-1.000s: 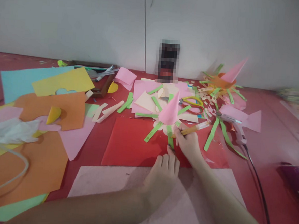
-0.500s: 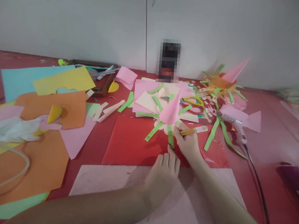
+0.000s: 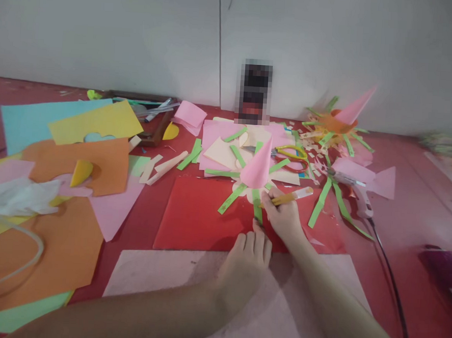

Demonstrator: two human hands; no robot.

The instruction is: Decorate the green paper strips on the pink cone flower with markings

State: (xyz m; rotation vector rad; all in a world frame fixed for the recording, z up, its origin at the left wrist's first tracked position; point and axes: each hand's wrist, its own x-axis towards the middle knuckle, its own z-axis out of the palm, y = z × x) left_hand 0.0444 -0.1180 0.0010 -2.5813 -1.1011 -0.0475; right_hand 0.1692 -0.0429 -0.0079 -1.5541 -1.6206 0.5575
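Note:
My right hand (image 3: 283, 213) is closed round a yellow pen (image 3: 290, 196), its tip down at a green paper strip (image 3: 257, 205). With the other fingers curled, my left hand (image 3: 249, 252) presses a fingertip on the near end of that strip. The strip is one of several that spread from a cream scalloped paper base (image 3: 240, 191). On the base stands a pink paper cone (image 3: 257, 167). Another strip (image 3: 232, 199), to the left, bears a small drawn star. Under the near strips lies a red sheet (image 3: 196, 215).
Scissors (image 3: 291, 155) lie behind the cone. At the right are a glue gun (image 3: 362, 197) with a black cord and a finished-looking pink and orange paper hat (image 3: 344, 120). Coloured sheets (image 3: 72, 241) cover the left. A brown tray (image 3: 157, 131) holds pens.
The pen has tilted slightly, its upper end shifting a little up and to the left. Both hands stay at the same strip, and the view shifts very slightly.

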